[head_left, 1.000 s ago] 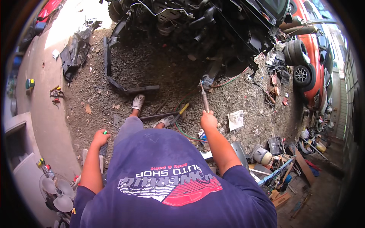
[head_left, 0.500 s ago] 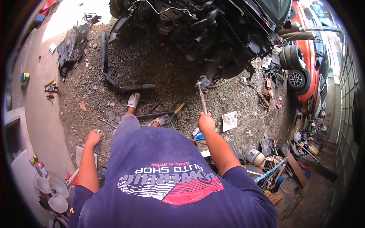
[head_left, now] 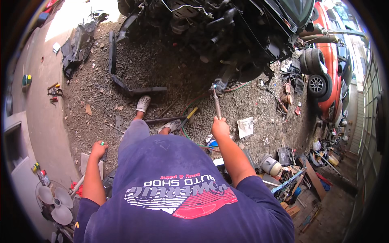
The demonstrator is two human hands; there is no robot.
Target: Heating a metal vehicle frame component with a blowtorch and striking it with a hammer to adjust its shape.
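My right hand [head_left: 220, 128] is wrapped round the handle of a gas torch [head_left: 217, 106], a slim metal tube pointing away from me. Its far end is at a pale bluish, shiny patch [head_left: 221, 85] below the stripped front of a dark vehicle [head_left: 227, 36]; I cannot tell whether that is flame or metal. Red and green hoses [head_left: 184, 131] run over the gravel near it. At my left side, my left hand [head_left: 98, 150] is closed on a small object with a bright green end [head_left: 103, 143], too small to name.
A bent dark metal bar [head_left: 148, 90] lies ahead of my feet, with a yellow-handled tool [head_left: 192, 114] beside my right shoe. Right of the torch is a white sheet [head_left: 245, 127]. Scrap and a canister [head_left: 270, 165] crowd the right; a fan [head_left: 62, 202] stands left.
The bluish patch at the torch's end looks brighter. My left hand has shifted slightly down and left. My right hand keeps its hold on the torch.
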